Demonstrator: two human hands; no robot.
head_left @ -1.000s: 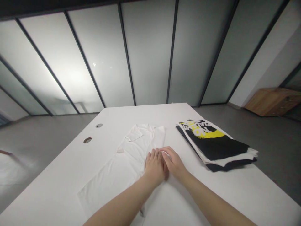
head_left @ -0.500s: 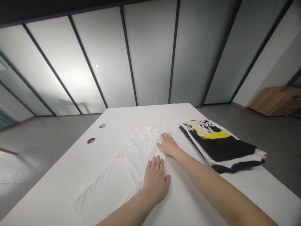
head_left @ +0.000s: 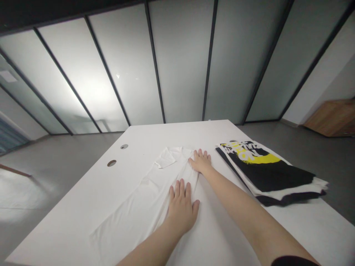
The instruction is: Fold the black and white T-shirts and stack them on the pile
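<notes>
At the bench: I look forward and down at my two bare hands, both reaching out over the white bench [head_left: 80,195].

Shirt: a thin white shirt [head_left: 133,218] lies spread flat in the middle of the bench, running at a slant from near me towards the far edge. Its cloth is creased lengthwise along the side under my hands. A small white flap [head_left: 165,158] sits at the far end; I cannot tell if it is a collar or a folded sleeve.

Left hand: my left hand [head_left: 181,207] is open, palm down, fingers spread, pressing on the shirt's right side about midway along. It grips nothing.

Right hand: my right hand [head_left: 201,161] is open as well, palm down at the shirt's far end, just beside the flap. It grips nothing either. My right forearm crosses the bare bench, and a dark sleeve edge [head_left: 294,261] shows near the elbow.

Stack: a pile of folded black and white printed shirts [head_left: 266,173], with bold yellow and black graphics on top, lies just right of my right forearm, not touching it.

Bench top: two round grommet holes [head_left: 111,163] sit left of the shirt, well apart from it.

Surroundings: frosted glass panels [head_left: 180,62] stand beyond the bench, above a grey floor [head_left: 50,155]; a wooden cabinet [head_left: 332,118] sits far right.
</notes>
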